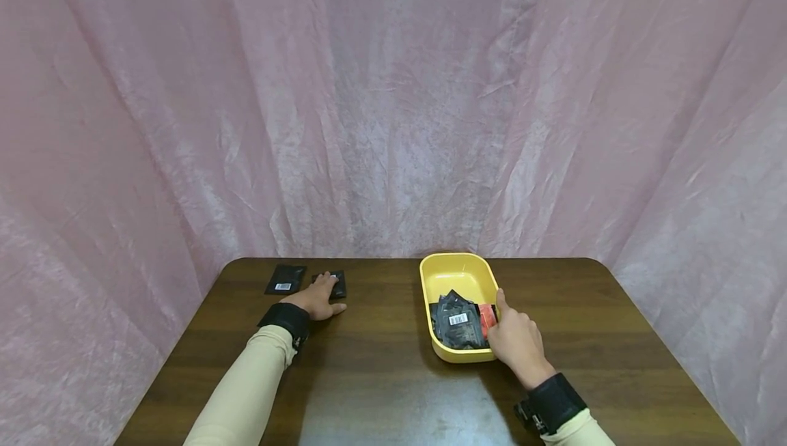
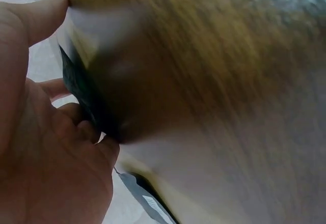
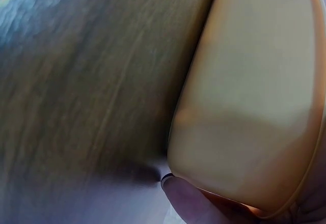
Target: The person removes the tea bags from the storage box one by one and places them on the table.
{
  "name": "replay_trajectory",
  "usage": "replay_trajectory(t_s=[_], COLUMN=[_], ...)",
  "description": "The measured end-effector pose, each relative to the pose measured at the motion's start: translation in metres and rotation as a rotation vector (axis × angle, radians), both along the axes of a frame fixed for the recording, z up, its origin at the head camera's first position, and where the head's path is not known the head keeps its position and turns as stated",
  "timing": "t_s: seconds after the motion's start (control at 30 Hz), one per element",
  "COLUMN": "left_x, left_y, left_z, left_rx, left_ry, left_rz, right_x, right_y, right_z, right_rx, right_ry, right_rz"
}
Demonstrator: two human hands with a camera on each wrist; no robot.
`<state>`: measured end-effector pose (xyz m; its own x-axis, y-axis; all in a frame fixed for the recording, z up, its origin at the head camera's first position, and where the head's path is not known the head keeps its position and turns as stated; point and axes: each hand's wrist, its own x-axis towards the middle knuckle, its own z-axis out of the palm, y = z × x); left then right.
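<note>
My left hand (image 1: 315,298) lies over a small flat black packet (image 1: 339,285) near the table's far edge. The thumb is spread apart from it, and in the left wrist view the packet (image 2: 81,86) stands tilted at the fingers. To its left lies a second black packet (image 1: 285,280) with a white barcode label. My right hand (image 1: 518,339) grips the right side wall of a yellow bin (image 1: 462,356), its thumb at the rim. A fingertip (image 3: 175,188) shows low on the bin's outside. Several black packets (image 1: 458,330) and a red packet (image 1: 487,317) fill the bin's near part.
Both the bin and the loose packets stand on a dark wooden table (image 1: 381,337) with rounded far corners. A pink curtain (image 1: 393,125) hangs right behind the far edge. Bare tabletop stretches between the left hand and the bin.
</note>
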<state>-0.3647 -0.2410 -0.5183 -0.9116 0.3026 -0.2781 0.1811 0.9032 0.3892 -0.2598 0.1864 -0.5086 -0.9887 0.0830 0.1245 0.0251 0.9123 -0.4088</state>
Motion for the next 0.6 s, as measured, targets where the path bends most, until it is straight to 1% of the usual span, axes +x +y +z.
replay_trajectory(t_s=[0.27,0.4,0.5,0.6], left_x=[0.002,0.001,-0.003,-0.012], left_y=[0.002,0.003,0.003,0.003], left_z=[0.003,0.000,-0.007,-0.018], left_rx=[-0.027,-0.034,-0.026,-0.024], left_ry=[0.031,0.035,0.046,0.069], left_rz=[-0.008,0.004,0.014,0.021], right_x=[-0.001,-0.001,0.000,0.001], right_y=[0.000,-0.001,-0.001,-0.001], right_z=[0.001,0.001,0.000,0.000], right_rx=[-0.005,-0.008,-0.002,0.007], right_ry=[-0.008,-0.018,-0.019,-0.006], right_rz=[0.000,0.009,0.007,0.003])
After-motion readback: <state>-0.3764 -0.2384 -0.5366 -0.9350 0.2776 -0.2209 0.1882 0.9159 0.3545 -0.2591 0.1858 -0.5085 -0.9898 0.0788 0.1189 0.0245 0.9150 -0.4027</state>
